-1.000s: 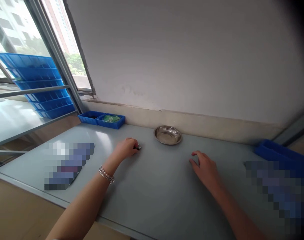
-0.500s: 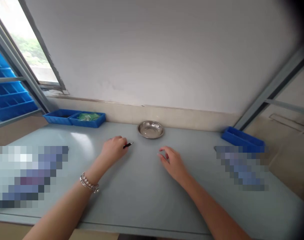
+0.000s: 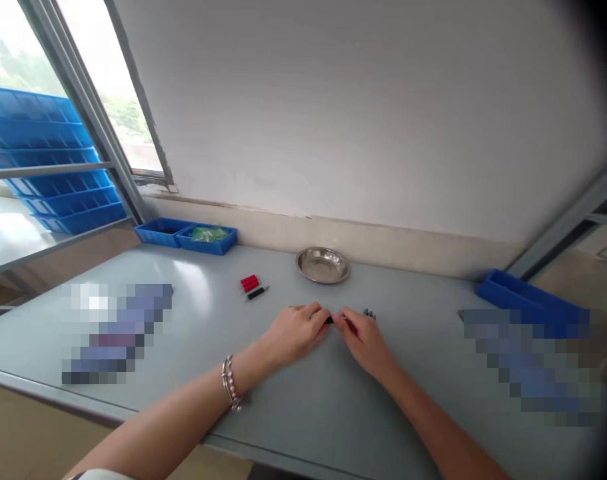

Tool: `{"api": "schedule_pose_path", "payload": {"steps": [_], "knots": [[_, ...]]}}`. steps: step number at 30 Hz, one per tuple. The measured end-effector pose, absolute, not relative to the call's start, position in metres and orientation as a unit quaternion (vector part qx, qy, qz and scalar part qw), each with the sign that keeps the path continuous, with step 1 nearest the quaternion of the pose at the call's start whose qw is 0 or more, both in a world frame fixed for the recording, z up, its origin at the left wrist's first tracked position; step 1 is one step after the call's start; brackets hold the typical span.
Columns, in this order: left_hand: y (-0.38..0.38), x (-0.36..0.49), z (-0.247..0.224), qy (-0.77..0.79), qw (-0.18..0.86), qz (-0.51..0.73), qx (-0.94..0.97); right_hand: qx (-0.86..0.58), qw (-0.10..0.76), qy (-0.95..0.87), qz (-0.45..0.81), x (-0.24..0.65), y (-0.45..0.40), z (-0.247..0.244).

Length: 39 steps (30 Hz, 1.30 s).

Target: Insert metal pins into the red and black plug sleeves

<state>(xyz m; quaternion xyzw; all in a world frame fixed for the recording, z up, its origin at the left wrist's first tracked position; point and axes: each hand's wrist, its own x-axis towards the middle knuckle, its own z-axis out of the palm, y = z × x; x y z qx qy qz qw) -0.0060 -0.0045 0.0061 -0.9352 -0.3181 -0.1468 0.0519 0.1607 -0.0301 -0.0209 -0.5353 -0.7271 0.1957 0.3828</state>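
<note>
My left hand (image 3: 300, 333) has its fingers closed on a small black cylinder (image 3: 329, 321), of which only a short end shows. At that end the thumb and fingers of my right hand (image 3: 366, 340) are pinched together, touching or nearly touching my left fingertips. What the right fingers grip is hidden. Just beyond my right hand lie several tiny dark parts (image 3: 369, 313), partly covered by it. To the left, several red cylinders (image 3: 250, 284) lie side by side, with another black cylinder (image 3: 256, 293) in front, thin metal tips at its ends.
A round steel dish (image 3: 323, 265) stands near the wall. Two blue bins (image 3: 208, 241) sit at the back left, one with green plastic bags (image 3: 209, 234). A long blue bin (image 3: 533, 303) is at the right. Blurred-out flat items (image 3: 118, 333) lie on both sides of the table.
My left hand has moved right, away from the red cylinders, uncovering them. Both hands now meet in front of the dish, and my right fingers have closed. The view has turned slightly left.
</note>
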Motion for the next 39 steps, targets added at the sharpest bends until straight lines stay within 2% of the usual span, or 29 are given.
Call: {"api": "schedule_pose_path", "payload": {"steps": [8,16,25,31,39], "knots": [[-0.006,-0.005,0.004,-0.326,0.028,-0.171,-0.929,-0.528,0.438,-0.694,0.219,0.161,-0.031,-0.020],[-0.002,-0.008,0.004,-0.327,-0.092,-0.198,-0.920,-0.505,0.400,-0.752,0.139,0.167,-0.030,-0.019],[0.000,-0.007,0.001,-0.350,-0.077,-0.167,-0.918,-0.542,0.379,-0.728,0.179,0.168,-0.032,-0.015],[-0.001,-0.007,0.001,-0.353,-0.087,-0.149,-0.919,-0.542,0.379,-0.738,0.137,0.167,-0.032,-0.015],[0.002,-0.008,-0.005,-0.354,-0.079,-0.148,-0.920,-0.497,0.480,-0.628,0.358,0.165,-0.030,-0.019]]}}
